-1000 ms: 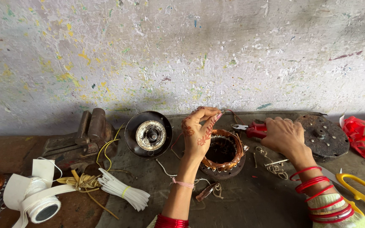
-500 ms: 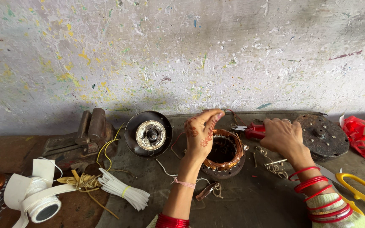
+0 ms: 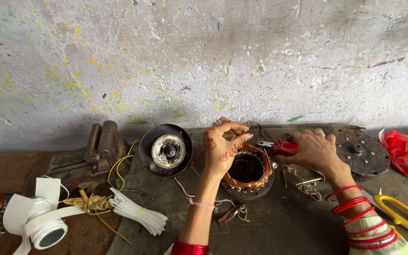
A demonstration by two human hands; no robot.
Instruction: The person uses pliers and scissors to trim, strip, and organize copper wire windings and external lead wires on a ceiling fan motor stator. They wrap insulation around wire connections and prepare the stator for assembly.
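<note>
- From my remote seat I see the wall (image 3: 204,56) first: pale plaster flecked with yellow, green and blue paint, closing off the far edge of the bench (image 3: 279,226), so everything sits in a shallow row within arm's reach.
- The bench vise (image 3: 95,151) stands at the left, dark and rusty, clear of the working area.
- The round black end cover (image 3: 166,150), with its pale bearing seat facing up, lies just left of the stator; a second perforated dark disc (image 3: 362,151) lies to the right. I judge both were set aside so the winding stays open.
- The motor stator (image 3: 247,172) sits centre, copper coils ringing its bore, directly below the hands.
- The roll of white tape (image 3: 38,222) and the bundle of white sleeving (image 3: 135,215) rest at lower left; no labels or print are legible on them.
- Crumpled red ribbon (image 3: 404,153) lies at far right, with yellow-handled scissors (image 3: 402,212) near my right wrist.
- My left hand (image 3: 220,146) hovers over the stator rim, fingertips pinched, seemingly on a thin wire, though I cannot make it out clearly.
- My right hand (image 3: 315,151) is closed around red-handled pliers (image 3: 279,147), whose tip points toward the left fingers.
</note>
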